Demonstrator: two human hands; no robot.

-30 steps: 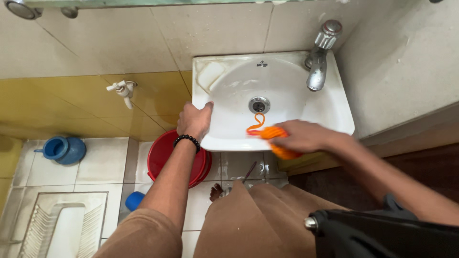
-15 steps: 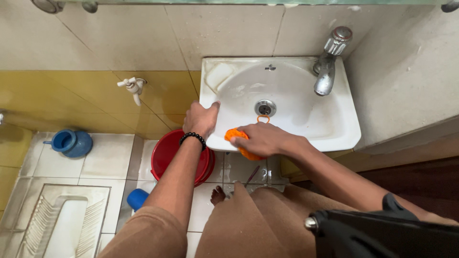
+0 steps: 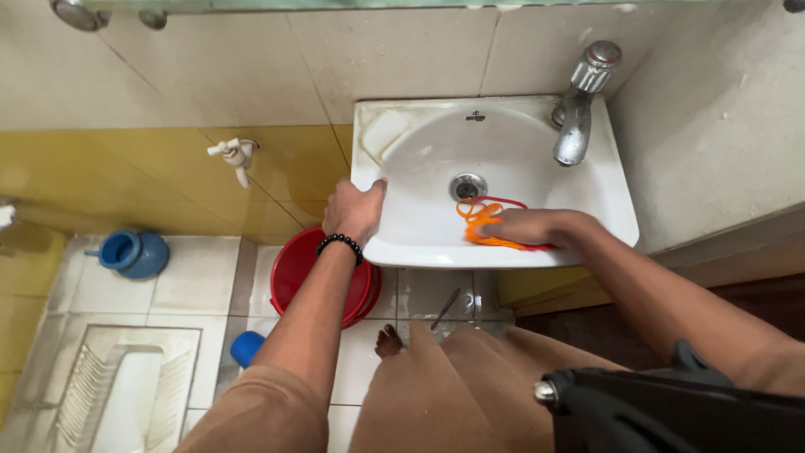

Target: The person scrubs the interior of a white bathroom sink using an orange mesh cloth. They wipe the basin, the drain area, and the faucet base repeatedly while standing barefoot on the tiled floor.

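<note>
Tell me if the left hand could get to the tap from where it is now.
Probably yes. The left hand grips the sink's left rim, and the tap stands at the far right corner; only open basin lies between, with the right hand lower down.

The tap (image 3: 580,109) is mounted at the sink's (image 3: 604,214) back right corner. A bucket (image 3: 293,273) is set below the sink's left edge; a scrubber (image 3: 482,222) is pressed inside the sink, before the drain (image 3: 467,186).
</note>
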